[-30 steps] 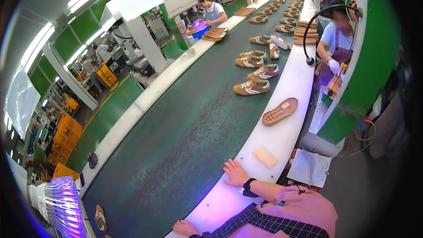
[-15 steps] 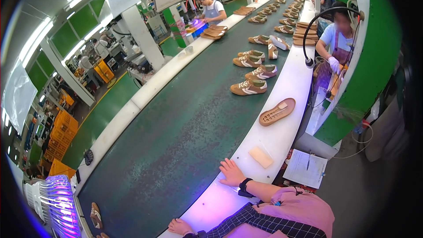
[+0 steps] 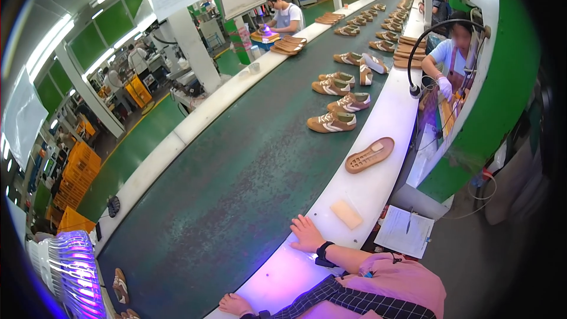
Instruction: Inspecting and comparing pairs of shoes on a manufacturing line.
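Note:
My right hand (image 3: 307, 235) lies palm down on the white ledge (image 3: 331, 192) beside the belt, fingers spread and holding nothing. Lower down, at the inner edge of the same ledge, rests my left hand (image 3: 235, 305), its fingers loosely extended and nothing visible in it. Just beyond my right hand is a pale yellow rectangular pad (image 3: 346, 214). Farther along lies a brown shoe sole (image 3: 370, 155) with a small light piece on it. Brown sneakers with white stripes, the nearest one (image 3: 332, 122) upright, stand on the dark green conveyor belt (image 3: 218, 183).
A ribbed lamp glowing purple (image 3: 68, 272) stands at the lower left, near another brown sneaker (image 3: 120, 286). Stacked soles (image 3: 409, 53) sit on the right ledge. A co-worker (image 3: 452, 59) is behind the green machine (image 3: 502, 82). A clipboard with paper (image 3: 404, 233) lies beside the ledge.
The whole view has shifted slightly. My hands stay on the ledge in the same pose. The co-worker at the right has leaned, with the gloved hand moved slightly.

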A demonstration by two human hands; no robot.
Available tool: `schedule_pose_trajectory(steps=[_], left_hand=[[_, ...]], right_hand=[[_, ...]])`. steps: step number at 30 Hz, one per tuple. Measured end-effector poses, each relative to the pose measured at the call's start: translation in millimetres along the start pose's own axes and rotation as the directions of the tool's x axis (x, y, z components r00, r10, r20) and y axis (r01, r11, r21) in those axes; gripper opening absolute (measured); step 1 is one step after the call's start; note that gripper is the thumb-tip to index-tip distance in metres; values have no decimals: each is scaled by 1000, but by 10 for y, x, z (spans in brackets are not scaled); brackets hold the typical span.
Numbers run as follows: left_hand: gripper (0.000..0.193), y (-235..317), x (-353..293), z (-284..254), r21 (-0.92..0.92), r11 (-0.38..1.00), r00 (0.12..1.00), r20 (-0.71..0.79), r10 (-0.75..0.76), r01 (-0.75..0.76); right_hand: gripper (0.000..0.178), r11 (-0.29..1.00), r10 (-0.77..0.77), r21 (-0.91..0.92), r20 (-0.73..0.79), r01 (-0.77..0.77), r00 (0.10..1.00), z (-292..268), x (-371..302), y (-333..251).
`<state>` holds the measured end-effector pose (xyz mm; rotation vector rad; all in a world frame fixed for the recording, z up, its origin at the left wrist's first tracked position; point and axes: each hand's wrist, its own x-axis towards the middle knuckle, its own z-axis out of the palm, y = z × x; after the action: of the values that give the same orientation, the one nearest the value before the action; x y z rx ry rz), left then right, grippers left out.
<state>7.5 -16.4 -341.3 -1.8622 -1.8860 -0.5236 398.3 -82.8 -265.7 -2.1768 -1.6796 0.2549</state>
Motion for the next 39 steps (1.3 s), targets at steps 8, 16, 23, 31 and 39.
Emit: schedule_pose_trajectory(steps=[8,16,23,31,39], left_hand=[[22,185,101,-211,-155,970,975,149,-165,188],[32,-43,-10,-26,-67,998,997,79,-7,13],[30,164,109,-226,122,993,977,210,-35,9],[27,46,63,-150,-4,1000,1000,16,26,-26],[29,-50,-20,-7,-22,1000,998,70,-3,5]], right_hand=[[68,996,-22,-84,-48,18,999,-18,47,37],[67,999,-14,-34,-26,14,1000,-8,-88,-34],[66,999,-9,-32,-30,9,1000,-14,-43,40],[66,1000,-22,9,-69,23,997,-69,8,-25],[64,999,-19,-48,-55,17,998,-20,-106,-41]])
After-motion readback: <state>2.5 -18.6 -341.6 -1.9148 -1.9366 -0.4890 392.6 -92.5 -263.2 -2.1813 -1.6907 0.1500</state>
